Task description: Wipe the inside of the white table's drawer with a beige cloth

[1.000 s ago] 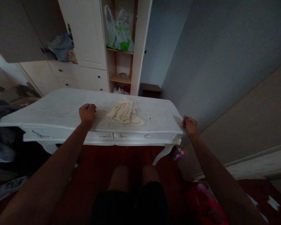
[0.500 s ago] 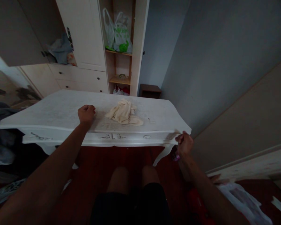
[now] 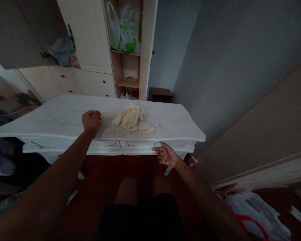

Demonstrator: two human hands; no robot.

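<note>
On the white table (image 3: 52, 117), my left hand (image 3: 91, 120) rests as a closed fist; what it may hold is hidden. A crumpled cream cloth (image 3: 130, 118) lies on the tabletop to the right of that fist, apart from it. At the table's front, my right hand (image 3: 167, 155) has its thumb and forefinger on either side of a pale round drawer knob (image 3: 157, 145), the other fingers curled in. Grey smudges mark the tabletop around the cloth, and a small dark speck sits to its right.
Behind the table stands a pale wardrobe (image 3: 95, 36) with open doors and plastic bags (image 3: 129, 33) on a shelf. A small brown cabinet (image 3: 161, 93) is by the grey wall. White bags (image 3: 256, 211) lie on the floor at right, dark fabric (image 3: 1, 150) at left.
My right hand has moved left from the table's right front corner to the drawer knob. My left fist and the cloth stay where they were on the tabletop.
</note>
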